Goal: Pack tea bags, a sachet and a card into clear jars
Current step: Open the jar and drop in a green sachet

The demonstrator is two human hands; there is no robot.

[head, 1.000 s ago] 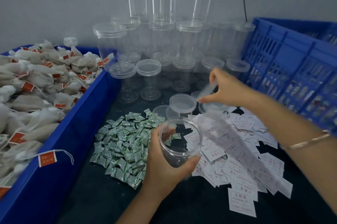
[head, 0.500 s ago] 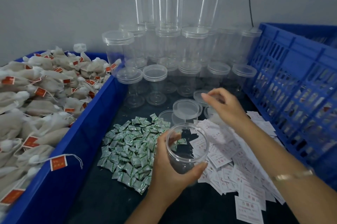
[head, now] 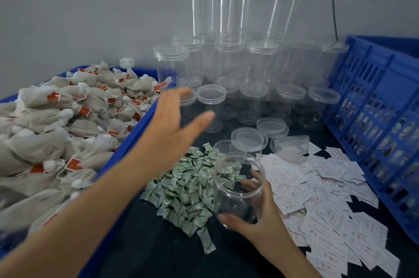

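**Op:** Where's my jar sitting?

**Spotter:** You're gripping the open jar (head: 238, 189) w/ your R hand (head: 260, 221). Your thumb is curling round the near side and your fingers are wrapping the far side, showing thru the plastic. It's standing upright, mouth up, btwn the green sachets (head: 188, 189) and the white cards (head: 322, 198). Can't tell if its base is touching the top.

**Op:** And my L?

**Spotter:** Your L hand (head: 179, 123) is hovering w/ fingers straight & spread, holding nothing. It's hanging over the right rim of the blue tub (head: 136, 132), just in front of the lidded jars (head: 249, 69). It's blurring a bit.

**Op:** What's the surface looking like?

**Spotter:** You're working on a dark tabletop (head: 147, 243). The sachets are lying in a heap at centre. The cards are spreading in a loose drift to the right, reaching the foot of the blue slotted crate (head: 374, 107). The tea bags (head: 68, 119), pale pouches w/ red tags, are heaping up in the tub on your left. A few loose lids (head: 248, 139) are lying btwn the stacked jars and the cards.

**Op:** And the room?

**Spotter:** A plain grey wall (head: 90, 5) is running close behind the table, w/ the jars standing in tiers against it. A thin black cable (head: 332, 5) is hanging down it, near the crate's back corner.
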